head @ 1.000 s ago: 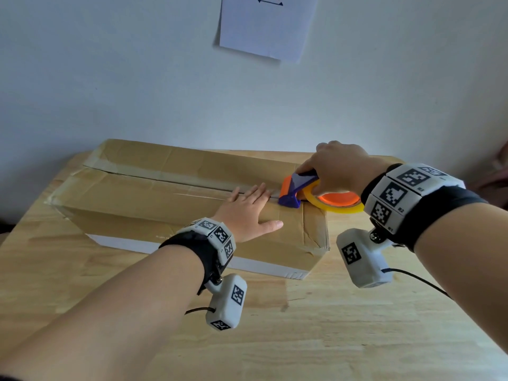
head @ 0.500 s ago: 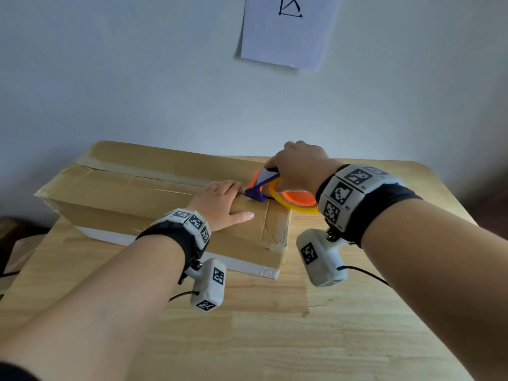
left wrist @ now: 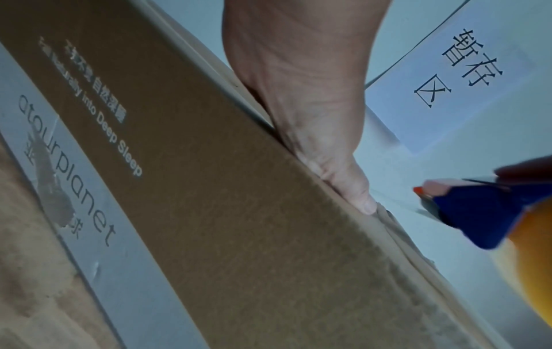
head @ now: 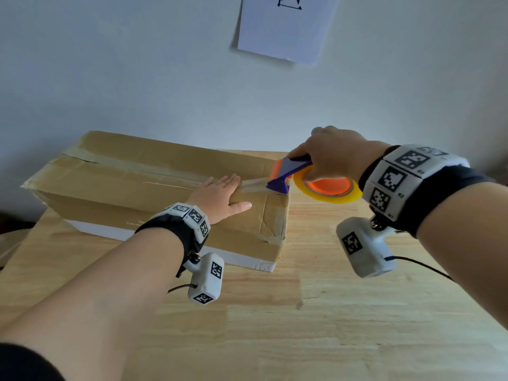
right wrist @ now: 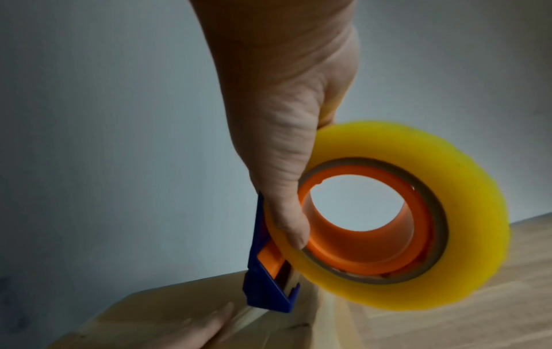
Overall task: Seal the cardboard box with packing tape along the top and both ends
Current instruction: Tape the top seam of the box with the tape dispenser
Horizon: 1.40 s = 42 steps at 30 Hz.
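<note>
While left hand flattens box, wall paper behind

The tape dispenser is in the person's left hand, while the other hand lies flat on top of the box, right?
Not quite: the head view shows the tape dispenser gripped in the right hand, at the box's right end. It is the left hand that lies flat on top of the cardboard box, beside the seam.

Box: "atourplanet", "into Deep Sleep"; paper: "暂存区"
</note>
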Motion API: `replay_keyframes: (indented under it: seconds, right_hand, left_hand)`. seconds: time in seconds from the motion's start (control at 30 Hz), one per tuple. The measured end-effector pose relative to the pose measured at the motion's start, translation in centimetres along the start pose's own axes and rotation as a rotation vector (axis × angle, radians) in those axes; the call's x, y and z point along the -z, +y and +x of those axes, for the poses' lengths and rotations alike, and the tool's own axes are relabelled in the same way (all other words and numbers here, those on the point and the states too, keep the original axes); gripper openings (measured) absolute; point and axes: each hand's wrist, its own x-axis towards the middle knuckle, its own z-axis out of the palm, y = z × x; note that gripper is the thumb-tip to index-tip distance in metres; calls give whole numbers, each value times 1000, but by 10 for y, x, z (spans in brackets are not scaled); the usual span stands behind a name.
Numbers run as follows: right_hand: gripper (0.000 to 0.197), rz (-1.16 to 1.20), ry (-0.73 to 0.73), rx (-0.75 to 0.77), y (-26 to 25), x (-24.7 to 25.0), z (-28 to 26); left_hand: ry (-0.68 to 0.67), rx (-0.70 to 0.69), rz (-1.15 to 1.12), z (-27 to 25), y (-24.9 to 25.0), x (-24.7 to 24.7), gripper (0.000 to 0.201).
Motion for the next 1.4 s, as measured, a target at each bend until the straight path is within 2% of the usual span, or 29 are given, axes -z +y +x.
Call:
replay_keyframes:
  seconds: [0.23, 0.43, 0.77, 0.93, 1.03, 1.1, 1.23, 1.33, 1.4]
  right_hand:
    - [37, -10, -52, -57, 7, -24, -10]
    - [37, -56, 17, -56, 7, -30, -9]
    - [56, 73, -6, -101, 11, -41, -12]
    - [55, 101, 10, -103, 10, -45, -11]
    - [57, 130, 9, -104, 14, -47, -10]
    - [56, 168, 11, -117, 19, -52, -12]
    - [54, 237, 32, -130, 22, -62, -15]
    - [50, 250, 63, -118, 13, -61, -11]
    - [49, 257, 85, -110, 5, -59, -6]
  left_hand:
    - [-56, 12, 17, -1, 1, -3, 78]
    - [-95, -17, -3, -4, 2, 3, 61]
    - [-114, 25, 50, -3, 11, 6, 68]
    - [-51, -118, -29, 7, 62, 3, 78]
    - [-53, -153, -29, 5, 58, 10, 73]
    - [-72, -105, 30, -3, 29, 16, 74]
    - [-146, 74, 95, -19, -28, 16, 82]
    - [-178, 191, 83, -18, -30, 18, 92]
    - [-168, 164, 91, -13, -11, 19, 100]
